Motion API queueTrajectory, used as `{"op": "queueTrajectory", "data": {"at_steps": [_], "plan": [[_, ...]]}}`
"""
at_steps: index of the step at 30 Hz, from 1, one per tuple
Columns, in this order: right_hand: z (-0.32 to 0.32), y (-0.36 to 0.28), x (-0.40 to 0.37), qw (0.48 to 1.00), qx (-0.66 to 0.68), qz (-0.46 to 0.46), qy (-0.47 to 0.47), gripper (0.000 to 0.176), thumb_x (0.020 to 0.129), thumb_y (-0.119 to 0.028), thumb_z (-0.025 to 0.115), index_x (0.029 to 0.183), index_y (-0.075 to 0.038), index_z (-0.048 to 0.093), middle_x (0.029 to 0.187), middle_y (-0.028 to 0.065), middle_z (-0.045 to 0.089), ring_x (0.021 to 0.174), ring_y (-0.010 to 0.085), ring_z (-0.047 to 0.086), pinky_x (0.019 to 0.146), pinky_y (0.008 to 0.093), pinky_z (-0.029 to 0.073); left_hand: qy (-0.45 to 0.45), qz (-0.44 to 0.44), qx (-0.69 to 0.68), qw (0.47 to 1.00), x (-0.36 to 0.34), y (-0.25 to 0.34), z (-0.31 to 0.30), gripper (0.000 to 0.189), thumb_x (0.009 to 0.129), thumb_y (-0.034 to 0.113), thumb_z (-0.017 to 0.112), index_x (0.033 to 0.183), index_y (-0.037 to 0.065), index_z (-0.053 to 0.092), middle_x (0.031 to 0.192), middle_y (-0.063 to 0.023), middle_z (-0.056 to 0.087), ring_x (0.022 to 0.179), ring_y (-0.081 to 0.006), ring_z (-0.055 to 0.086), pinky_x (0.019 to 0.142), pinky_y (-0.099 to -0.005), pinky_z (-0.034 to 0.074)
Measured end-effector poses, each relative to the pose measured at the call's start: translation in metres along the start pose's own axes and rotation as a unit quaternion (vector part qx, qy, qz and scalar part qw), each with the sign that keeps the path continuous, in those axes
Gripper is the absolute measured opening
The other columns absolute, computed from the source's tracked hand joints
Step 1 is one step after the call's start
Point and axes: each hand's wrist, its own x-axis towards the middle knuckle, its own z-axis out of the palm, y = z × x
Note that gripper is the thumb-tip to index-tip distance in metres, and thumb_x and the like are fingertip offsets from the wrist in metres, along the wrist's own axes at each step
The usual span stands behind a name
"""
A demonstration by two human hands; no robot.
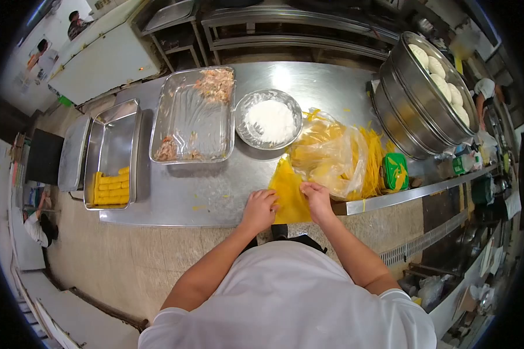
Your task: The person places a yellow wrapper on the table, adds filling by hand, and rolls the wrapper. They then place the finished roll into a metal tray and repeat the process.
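Observation:
A thin yellow wrapper sheet (290, 196) hangs over the front edge of the steel table. My left hand (259, 211) is closed at the sheet's left edge, fingers curled onto it. On the opposite side my right hand (318, 201) pinches the sheet between thumb and fingers. Just beyond lies a clear plastic bag (334, 160) with more yellow sheets and strips in and around it. A steel bowl of white powder (269, 120) sits behind the sheet. To its left is a shallow metal tray (183, 125) with minced filling at two corners.
A deep steel pan (116, 134) at the left holds several yellow rolls (112, 189). Stacked steamers (410, 102) with white buns stand at the right, near a green box (395, 172). Other people are in the background, left and right.

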Motion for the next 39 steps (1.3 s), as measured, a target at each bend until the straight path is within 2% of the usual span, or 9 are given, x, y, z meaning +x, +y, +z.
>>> {"op": "queueTrajectory", "data": {"at_steps": [5, 8, 11, 18, 20, 26, 34, 37, 39], "plan": [[-0.006, 0.009, 0.011, 0.994, -0.024, -0.068, -0.078, 0.011, 0.106, -0.012, 0.07, 0.108, -0.003, 0.076, 0.097, -0.0018, 0.072, 0.089, 0.0071, 0.062, 0.081, 0.0249, 0.049, -0.02, -0.205, -0.21, 0.956, 0.016, 0.023, 0.009, 0.03, 0.09, 0.013, 0.077, 0.118, 0.005, 0.077, 0.138, -0.0157, 0.069, 0.134, -0.0366, 0.06, 0.108, -0.0503, 0.049], [0.004, -0.013, 0.006, 0.991, 0.036, -0.122, -0.05, 0.006, 0.106, -0.01, 0.068, 0.104, -0.005, 0.072, 0.098, -0.0037, 0.069, 0.089, 0.0067, 0.059, 0.08, 0.0252, 0.048, -0.059, -0.033, 0.05, 0.996, 0.012, 0.022, 0.018, 0.038, 0.09, 0.014, 0.078, 0.127, 0.005, 0.073, 0.144, -0.0158, 0.064, 0.136, -0.0375, 0.058, 0.11, -0.0507, 0.047], [0.004, -0.053, 0.017, 0.979, 0.135, -0.146, -0.048, 0.006, 0.107, -0.007, 0.063, 0.103, -0.007, 0.068, 0.101, -0.0028, 0.068, 0.09, 0.0084, 0.06, 0.079, 0.0267, 0.048, -0.065, -0.021, 0.094, 0.993, 0.008, 0.029, 0.017, 0.045, 0.088, 0.015, 0.077, 0.132, 0.004, 0.069, 0.149, -0.0175, 0.059, 0.139, -0.0366, 0.055, 0.116, -0.0505, 0.043], [0.013, -0.189, -0.011, 0.944, 0.228, -0.223, -0.078, 0.019, 0.107, -0.003, 0.056, 0.124, -0.002, 0.065, 0.119, 0.0072, 0.073, 0.11, 0.0188, 0.07, 0.101, 0.0378, 0.057, -0.04, -0.094, 0.08, 0.992, 0.031, 0.027, 0.014, 0.056, 0.087, 0.021, 0.083, 0.137, 0.006, 0.064, 0.148, -0.0171, 0.057, 0.138, -0.0399, 0.054, 0.115, -0.0516, 0.044], [0.014, -0.194, -0.015, 0.938, 0.227, -0.245, -0.095, 0.02, 0.108, -0.003, 0.055, 0.126, 0.0, 0.065, 0.122, 0.0086, 0.073, 0.111, 0.0194, 0.07, 0.101, 0.0378, 0.057, 0.114, -0.162, 0.046, 0.979, 0.043, 0.032, 0.017, 0.057, 0.088, 0.023, 0.083, 0.138, 0.006, 0.063, 0.142, -0.0188, 0.062, 0.133, -0.0425, 0.058, 0.112, -0.0523, 0.047], [0.041, -0.174, -0.042, 0.943, 0.196, -0.264, -0.055, 0.017, 0.109, -0.003, 0.054, 0.122, 0.0, 0.065, 0.119, 0.0069, 0.073, 0.109, 0.0166, 0.07, 0.1, 0.0356, 0.057, -0.117, -0.28, -0.01, 0.953, 0.088, 0.0, 0.009, 0.038, 0.088, 0.028, 0.084, 0.117, 0.003, 0.077, 0.113, -0.023, 0.078, 0.11, -0.0421, 0.074, 0.098, -0.05, 0.059], [0.053, -0.144, -0.069, 0.949, 0.114, -0.295, -0.005, 0.008, 0.11, -0.007, 0.061, 0.112, -0.002, 0.067, 0.114, 0.003, 0.072, 0.104, 0.0114, 0.066, 0.096, 0.031, 0.054, 0.043, -0.211, 0.02, 0.976, 0.106, -0.045, -0.023, 0.048, 0.089, 0.037, 0.087, 0.122, 0.004, 0.073, 0.113, -0.0164, 0.077, 0.115, -0.0385, 0.072, 0.101, -0.0487, 0.057], [0.074, -0.12, -0.07, 0.94, -0.026, -0.339, -0.018, 0.008, 0.109, -0.009, 0.064, 0.111, -0.002, 0.067, 0.114, 0.0051, 0.072, 0.106, 0.0147, 0.066, 0.096, 0.0329, 0.053, 0.033, -0.257, -0.155, 0.953, 0.073, -0.074, -0.056, 0.056, 0.093, 0.041, 0.085, 0.131, 0.003, 0.069, 0.111, -0.0167, 0.076, 0.107, -0.0332, 0.074, 0.095, -0.0422, 0.059], [0.122, -0.097, -0.076, 0.902, -0.171, -0.397, -0.018, 0.009, 0.108, -0.01, 0.065, 0.11, -0.002, 0.068, 0.114, 0.008, 0.073, 0.107, 0.0189, 0.066, 0.097, 0.0345, 0.053, -0.033, -0.353, -0.407, 0.842, 0.039, -0.098, -0.096, 0.059, 0.101, 0.045, 0.079, 0.138, 0.001, 0.065, 0.11, -0.0131, 0.076, 0.101, -0.0245, 0.073, 0.088, -0.0372, 0.059]]}}
